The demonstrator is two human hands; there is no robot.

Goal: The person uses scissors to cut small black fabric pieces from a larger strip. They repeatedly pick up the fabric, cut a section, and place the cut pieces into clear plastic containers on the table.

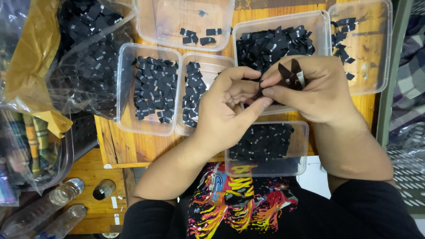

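Item: sorting of small black woven labels over a wooden table.

Left hand: fingers curled narrow, thumb and forefinger pinched on a small black label held between both hands, above the tubs.

Right hand: closed round a pair of dark thread snips, blades pointing up and away; its fingertips met the left hand's at the label.

Stock already in tubs:
- near clear tub, just below the hands: a good layer of labels.
- large tub behind the hands: heaped with labels, fullest of the set.
- two narrow tubs to the left and: each partly filled.
- far tub: only a few labels, mostly bare.
- far right tub: a scatter along its left side.

Stock judged outstanding: a clear plastic bag at far left held a large mass of labels, seemingly not yet gone through.

Progress, by judgement: well under way but far from finished, since the bag remained bulky and two tubs were nearly bare.

Also present: empty plastic bottles on a lower shelf.
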